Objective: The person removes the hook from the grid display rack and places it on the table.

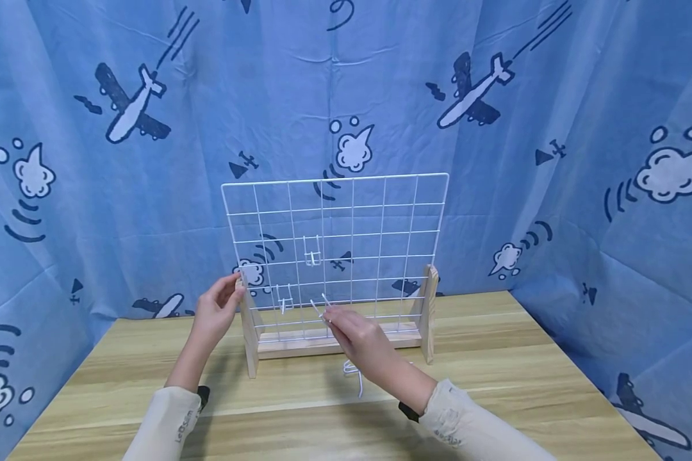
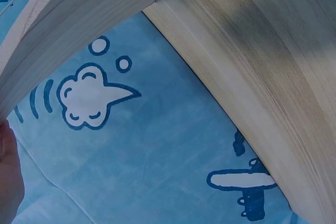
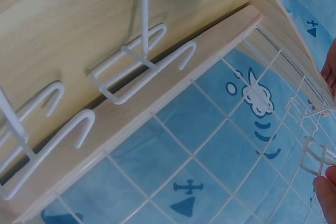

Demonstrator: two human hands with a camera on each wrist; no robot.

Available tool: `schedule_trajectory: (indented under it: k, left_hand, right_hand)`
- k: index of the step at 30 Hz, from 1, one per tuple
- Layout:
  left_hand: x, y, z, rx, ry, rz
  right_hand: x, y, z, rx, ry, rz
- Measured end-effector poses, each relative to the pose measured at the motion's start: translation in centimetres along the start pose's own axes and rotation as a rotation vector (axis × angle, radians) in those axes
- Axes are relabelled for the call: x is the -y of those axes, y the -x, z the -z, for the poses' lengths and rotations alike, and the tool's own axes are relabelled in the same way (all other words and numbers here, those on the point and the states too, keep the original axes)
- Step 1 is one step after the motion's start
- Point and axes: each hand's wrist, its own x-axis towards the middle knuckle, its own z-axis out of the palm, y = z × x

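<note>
A white wire grid panel (image 1: 367, 232) stands upright in a wooden stand (image 1: 428, 320). My left hand (image 1: 216, 304) holds the top of the stand's left wooden upright (image 1: 248, 339); in the left wrist view only part of that hand (image 2: 9, 177) shows, at the wood's edge. Between thumb and fingers, my right hand (image 1: 360, 336) pinches a white wire hook (image 3: 313, 156), its prongs pointing up and toward the grid's lower part. Two similar hooks hang on the grid, one higher up (image 1: 313, 251) and one lower left (image 1: 284, 299).
Loose white hooks (image 3: 137, 72) lie on the wooden table (image 1: 300, 416) in front of the stand's base bar, partly behind my right hand in the head view. A blue curtain (image 1: 334, 77) with airplane prints hangs behind and at both sides.
</note>
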Motion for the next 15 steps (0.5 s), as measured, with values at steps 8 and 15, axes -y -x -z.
schedule_trajectory:
  k: [8,15]
  left_hand:
    - [-0.01,0.02,-0.01,-0.01,0.0,-0.015]
    - [0.03,0.09,-0.05,-0.013,-0.001,-0.015]
  right_hand:
    - [-0.1,0.44,-0.25,0.002,0.008,0.04]
    - [0.13,0.64,-0.23,0.043,0.011,0.043]
